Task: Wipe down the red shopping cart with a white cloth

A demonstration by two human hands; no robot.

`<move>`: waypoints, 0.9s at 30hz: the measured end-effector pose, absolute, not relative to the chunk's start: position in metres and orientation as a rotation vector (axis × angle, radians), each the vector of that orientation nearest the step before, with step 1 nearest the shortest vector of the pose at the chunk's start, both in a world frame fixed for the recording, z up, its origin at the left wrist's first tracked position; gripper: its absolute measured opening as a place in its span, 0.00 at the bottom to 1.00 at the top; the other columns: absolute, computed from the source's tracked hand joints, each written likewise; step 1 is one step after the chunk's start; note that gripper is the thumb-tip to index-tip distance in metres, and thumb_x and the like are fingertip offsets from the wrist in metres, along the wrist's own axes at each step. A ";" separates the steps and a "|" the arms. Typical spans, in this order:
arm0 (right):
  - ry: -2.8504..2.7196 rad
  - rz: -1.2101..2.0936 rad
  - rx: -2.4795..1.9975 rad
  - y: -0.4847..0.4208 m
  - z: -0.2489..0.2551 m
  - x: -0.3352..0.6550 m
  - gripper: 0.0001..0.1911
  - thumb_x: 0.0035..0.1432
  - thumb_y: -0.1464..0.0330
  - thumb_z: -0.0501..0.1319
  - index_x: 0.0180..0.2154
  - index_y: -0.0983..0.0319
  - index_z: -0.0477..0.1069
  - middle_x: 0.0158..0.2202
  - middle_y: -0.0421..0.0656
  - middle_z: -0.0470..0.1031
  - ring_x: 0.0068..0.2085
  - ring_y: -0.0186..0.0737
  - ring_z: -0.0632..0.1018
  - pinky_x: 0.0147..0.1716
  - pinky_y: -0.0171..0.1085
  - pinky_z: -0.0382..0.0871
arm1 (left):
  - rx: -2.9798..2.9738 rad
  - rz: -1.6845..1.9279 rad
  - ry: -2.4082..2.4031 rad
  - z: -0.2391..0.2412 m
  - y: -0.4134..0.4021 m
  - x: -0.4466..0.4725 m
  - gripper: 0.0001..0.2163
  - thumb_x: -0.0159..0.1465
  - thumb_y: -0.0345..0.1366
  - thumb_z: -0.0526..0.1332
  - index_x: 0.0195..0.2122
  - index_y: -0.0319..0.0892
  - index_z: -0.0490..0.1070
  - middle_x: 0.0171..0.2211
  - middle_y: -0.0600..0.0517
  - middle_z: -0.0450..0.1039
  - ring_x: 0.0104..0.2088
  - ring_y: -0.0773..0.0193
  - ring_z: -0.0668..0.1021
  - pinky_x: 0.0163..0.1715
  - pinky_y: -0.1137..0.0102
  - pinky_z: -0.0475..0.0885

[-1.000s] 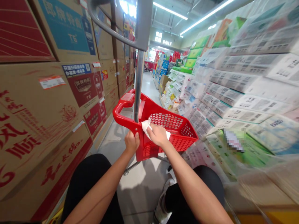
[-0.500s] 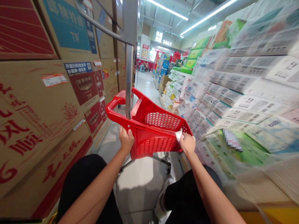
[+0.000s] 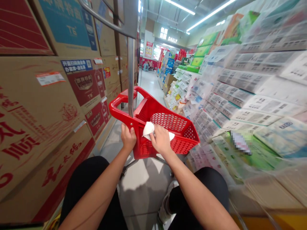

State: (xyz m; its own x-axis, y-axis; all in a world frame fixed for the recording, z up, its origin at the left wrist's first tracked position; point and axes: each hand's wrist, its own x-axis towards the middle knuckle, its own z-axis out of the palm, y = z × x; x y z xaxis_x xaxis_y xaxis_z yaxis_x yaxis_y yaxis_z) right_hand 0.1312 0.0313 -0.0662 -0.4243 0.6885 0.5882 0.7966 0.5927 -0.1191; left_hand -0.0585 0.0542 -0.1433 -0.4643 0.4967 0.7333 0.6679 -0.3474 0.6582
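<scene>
ok so, put the red basket (image 3: 183,145) at the middle of the dial and read left to right. Over at 9 to 10 o'clock there's a wall of cartons (image 3: 45,92), stacked tight and cut off by the edge of view, so I can't give an honest count.

Next, the left hand (image 3: 129,138) at about 8 o'clock, curled around the basket's corner just under 1 silver bolt (image 3: 131,124). 1 metal pole (image 3: 130,76) runs up at 11 o'clock, with 1 grey frame (image 3: 130,19) at its top.

Basket count is 1, dead centre. Looks like stiff, smooth plastic, probably light and kinda slick, not fragile. Best grip imo is that corner, or the loop handle (image 3: 115,107) at 10 o'clock.

White cloth (image 3: 148,128): seems to be 1, bunched up, poking out both sides of the right hand (image 3: 161,139), which is clutching it over the basket's near side, around 6 o'clock. I'd guess soft, floppy, weighs next to nothing; bunching it in the palm makes sense, since a loose edge could flop.

2 light strips (image 3: 181,7) up at 1 o'clock, then wrapped packs (image 3: 254,86) heaped at 2 to 4 o'clock, too many and too blurry to count.
</scene>
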 end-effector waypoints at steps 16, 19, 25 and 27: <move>-2.052 -0.492 -1.542 0.063 -0.106 0.259 0.13 0.65 0.62 0.54 0.42 0.64 0.69 0.40 0.52 0.69 0.44 0.51 0.67 0.48 0.47 0.62 | -1.571 -2.061 -1.753 -0.158 0.062 -0.025 0.22 0.71 0.46 0.45 0.51 0.36 0.70 0.43 0.39 0.75 0.44 0.53 0.77 0.45 0.60 0.70; -2.004 -0.339 -1.378 0.050 -0.090 0.173 0.17 0.65 0.62 0.53 0.49 0.66 0.68 0.44 0.53 0.68 0.47 0.51 0.66 0.51 0.49 0.61 | -1.615 -2.067 -1.741 -0.159 0.061 -0.016 0.21 0.71 0.46 0.45 0.53 0.37 0.69 0.45 0.39 0.75 0.46 0.53 0.77 0.47 0.60 0.70; -2.076 -0.208 -1.126 0.039 -0.074 0.118 0.26 0.68 0.58 0.49 0.61 0.66 0.60 0.54 0.54 0.66 0.54 0.51 0.66 0.56 0.49 0.59 | -1.647 -1.839 -1.758 -0.159 0.064 -0.030 0.20 0.71 0.45 0.46 0.49 0.36 0.70 0.41 0.39 0.75 0.42 0.53 0.77 0.42 0.60 0.69; -2.084 -0.234 -1.142 0.044 -0.082 0.143 0.27 0.68 0.57 0.50 0.61 0.65 0.60 0.55 0.54 0.67 0.55 0.51 0.66 0.57 0.50 0.58 | -1.657 -1.789 -1.751 -0.158 0.065 -0.040 0.19 0.71 0.44 0.46 0.47 0.36 0.71 0.39 0.40 0.75 0.39 0.55 0.77 0.40 0.62 0.68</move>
